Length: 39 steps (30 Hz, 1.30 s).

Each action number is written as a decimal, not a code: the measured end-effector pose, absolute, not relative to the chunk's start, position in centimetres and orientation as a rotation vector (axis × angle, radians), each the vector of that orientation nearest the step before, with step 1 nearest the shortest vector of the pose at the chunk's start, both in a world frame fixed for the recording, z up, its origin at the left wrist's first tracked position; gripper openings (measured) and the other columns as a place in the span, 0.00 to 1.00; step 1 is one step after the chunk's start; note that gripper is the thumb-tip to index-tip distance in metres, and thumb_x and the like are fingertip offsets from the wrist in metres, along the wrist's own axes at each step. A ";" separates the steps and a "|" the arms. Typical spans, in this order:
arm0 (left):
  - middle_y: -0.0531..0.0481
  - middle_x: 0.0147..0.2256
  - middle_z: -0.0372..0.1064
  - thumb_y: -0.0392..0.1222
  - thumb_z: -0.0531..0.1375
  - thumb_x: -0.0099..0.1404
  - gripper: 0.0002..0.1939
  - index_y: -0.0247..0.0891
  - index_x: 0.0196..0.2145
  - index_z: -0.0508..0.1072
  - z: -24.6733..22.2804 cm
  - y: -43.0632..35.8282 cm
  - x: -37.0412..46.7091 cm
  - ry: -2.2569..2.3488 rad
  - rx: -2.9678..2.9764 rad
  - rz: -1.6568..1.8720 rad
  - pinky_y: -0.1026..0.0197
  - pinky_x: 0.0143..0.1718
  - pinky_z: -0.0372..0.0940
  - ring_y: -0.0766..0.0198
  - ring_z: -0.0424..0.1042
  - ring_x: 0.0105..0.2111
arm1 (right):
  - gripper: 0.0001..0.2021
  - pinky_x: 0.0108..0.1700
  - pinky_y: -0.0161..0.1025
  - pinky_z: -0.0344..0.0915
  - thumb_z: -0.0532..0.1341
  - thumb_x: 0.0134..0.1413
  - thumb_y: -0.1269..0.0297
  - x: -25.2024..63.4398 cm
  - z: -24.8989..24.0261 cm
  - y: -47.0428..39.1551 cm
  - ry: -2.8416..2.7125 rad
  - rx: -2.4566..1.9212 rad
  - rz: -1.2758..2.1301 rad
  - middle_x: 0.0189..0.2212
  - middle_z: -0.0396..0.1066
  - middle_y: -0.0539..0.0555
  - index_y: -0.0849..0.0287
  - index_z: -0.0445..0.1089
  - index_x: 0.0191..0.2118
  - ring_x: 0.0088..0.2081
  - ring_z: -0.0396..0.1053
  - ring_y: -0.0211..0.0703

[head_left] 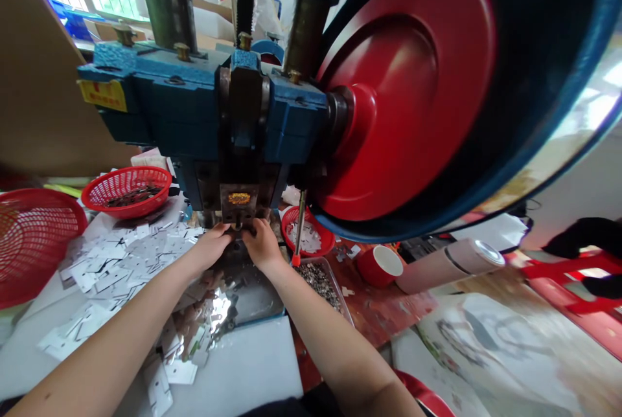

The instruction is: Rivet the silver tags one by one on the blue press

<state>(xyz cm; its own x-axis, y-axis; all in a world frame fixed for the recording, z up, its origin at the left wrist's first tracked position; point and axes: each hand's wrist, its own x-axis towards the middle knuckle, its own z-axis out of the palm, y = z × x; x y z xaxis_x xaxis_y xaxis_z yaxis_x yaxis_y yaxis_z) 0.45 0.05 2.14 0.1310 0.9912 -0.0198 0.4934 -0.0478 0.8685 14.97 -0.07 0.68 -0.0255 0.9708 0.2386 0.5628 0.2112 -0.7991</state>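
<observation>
My left hand point(212, 247) and my right hand point(263, 243) reach in from both sides under the ram of a blue press point(194, 96). The fingers of each hand are bent together right beside the tool; whatever they grip there is hidden. In front of my hands lies the shiny metal bed plate point(260, 291) of the press. A loose heap of flat white metal plates point(121, 258) with small holes and slots spreads to the left of my left forearm. More shiny plates point(194, 333) lie between my forearms.
A big red flywheel point(413, 80) in a blue guard fills the upper right. Red baskets point(129, 191) stand at left, another red basket point(311, 239) behind my right wrist. A tray of metal bits point(318, 282), a red cup point(380, 266) and a pink flask point(449, 266) are at right.
</observation>
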 end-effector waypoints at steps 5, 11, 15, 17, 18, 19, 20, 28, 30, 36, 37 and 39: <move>0.45 0.46 0.69 0.48 0.54 0.59 0.16 0.39 0.42 0.72 2.8 -3.7 -0.5 1.603 1.807 0.936 0.51 0.55 0.54 0.52 0.64 0.50 | 0.08 0.42 0.38 0.66 0.57 0.52 0.69 17.6 0.4 -2.0 -1.610 -1.385 0.573 0.34 0.70 0.53 0.58 0.72 0.38 0.37 0.68 0.42; 0.44 0.36 0.71 0.48 0.52 0.63 0.14 0.42 0.38 0.75 1.2 -8.5 1.1 1.581 2.312 0.301 0.51 0.42 0.60 0.52 0.68 0.40 | 0.08 0.41 0.38 0.66 0.55 0.55 0.68 21.5 -1.7 -3.9 -1.634 -1.438 0.626 0.34 0.73 0.52 0.57 0.72 0.36 0.38 0.70 0.42; 0.42 0.40 0.70 0.45 0.51 0.64 0.14 0.39 0.41 0.72 0.5 -8.5 2.3 1.625 2.292 0.155 0.51 0.41 0.60 0.50 0.69 0.41 | 0.10 0.46 0.40 0.65 0.55 0.56 0.70 22.0 -2.1 -4.3 -1.833 -1.500 0.442 0.37 0.72 0.54 0.57 0.72 0.39 0.41 0.69 0.43; 0.43 0.39 0.70 0.44 0.50 0.64 0.13 0.39 0.40 0.72 0.5 -8.3 2.5 1.596 2.271 0.138 0.52 0.41 0.60 0.51 0.68 0.42 | 0.11 0.47 0.40 0.64 0.55 0.57 0.70 21.8 -2.1 -4.5 -1.959 -1.508 0.325 0.37 0.72 0.55 0.57 0.73 0.42 0.41 0.68 0.44; 0.43 0.39 0.69 0.43 0.51 0.63 0.12 0.39 0.40 0.71 0.5 -8.2 2.5 1.587 2.262 0.147 0.52 0.41 0.60 0.51 0.68 0.42 | 0.12 0.47 0.41 0.64 0.55 0.57 0.70 21.7 -2.1 -4.6 -2.014 -1.512 0.268 0.38 0.71 0.55 0.56 0.72 0.44 0.42 0.67 0.44; 0.43 0.39 0.69 0.43 0.51 0.63 0.12 0.39 0.39 0.71 0.5 -8.2 2.4 1.578 2.256 0.161 0.52 0.42 0.60 0.52 0.68 0.42 | 0.13 0.47 0.41 0.63 0.55 0.58 0.69 21.5 -2.1 -4.7 -2.062 -1.517 0.212 0.39 0.71 0.55 0.55 0.72 0.46 0.42 0.66 0.44; 0.44 0.38 0.68 0.42 0.51 0.63 0.11 0.39 0.38 0.71 0.5 -8.2 2.4 1.566 2.253 0.175 0.53 0.42 0.60 0.53 0.67 0.42 | 0.14 0.47 0.42 0.63 0.55 0.58 0.68 21.4 -2.1 -4.8 -2.101 -1.523 0.160 0.40 0.70 0.56 0.54 0.71 0.48 0.42 0.65 0.45; 0.44 0.39 0.68 0.41 0.51 0.63 0.11 0.40 0.39 0.71 -0.2 -8.6 2.4 1.545 2.246 0.258 0.52 0.42 0.60 0.52 0.67 0.42 | 0.12 0.46 0.43 0.61 0.56 0.59 0.65 21.4 -1.9 -5.5 -2.175 -1.566 0.095 0.40 0.69 0.55 0.53 0.72 0.46 0.43 0.64 0.45; 0.44 0.39 0.67 0.43 0.51 0.63 0.12 0.40 0.40 0.71 -0.3 -8.6 2.3 1.549 2.255 0.255 0.52 0.43 0.59 0.52 0.66 0.42 | 0.12 0.47 0.43 0.61 0.56 0.59 0.65 21.5 -1.9 -5.5 -2.172 -1.561 0.103 0.40 0.69 0.54 0.52 0.71 0.47 0.43 0.64 0.45; 0.44 0.39 0.68 0.40 0.51 0.63 0.09 0.39 0.37 0.70 0.3 -8.7 2.5 1.540 2.243 0.231 0.53 0.43 0.60 0.53 0.67 0.42 | 0.06 0.47 0.43 0.59 0.59 0.57 0.68 20.9 -1.5 -5.8 -2.182 -1.544 0.133 0.35 0.70 0.52 0.53 0.74 0.34 0.41 0.64 0.44; 0.45 0.38 0.68 0.40 0.51 0.63 0.09 0.39 0.36 0.70 0.4 -8.7 2.6 1.527 2.230 0.235 0.53 0.43 0.60 0.53 0.67 0.41 | 0.06 0.47 0.43 0.59 0.58 0.57 0.69 20.7 -1.2 -5.8 -2.165 -1.529 0.153 0.35 0.69 0.51 0.54 0.73 0.33 0.40 0.64 0.44; 0.45 0.38 0.70 0.39 0.51 0.63 0.08 0.41 0.37 0.70 0.4 -8.8 2.7 1.499 2.184 0.243 0.53 0.41 0.61 0.54 0.69 0.40 | 0.07 0.47 0.42 0.60 0.57 0.58 0.71 20.2 -0.6 -5.7 -2.121 -1.496 0.178 0.34 0.69 0.51 0.56 0.72 0.33 0.40 0.64 0.42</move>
<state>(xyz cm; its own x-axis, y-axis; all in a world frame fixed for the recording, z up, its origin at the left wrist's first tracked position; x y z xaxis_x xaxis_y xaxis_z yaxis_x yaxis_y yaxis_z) 2.67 -8.78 0.43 0.3853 0.9150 -0.1200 0.8304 -0.2870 0.4776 20.15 -5.73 -0.58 -0.2436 0.9062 0.3456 0.8358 0.3769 -0.3992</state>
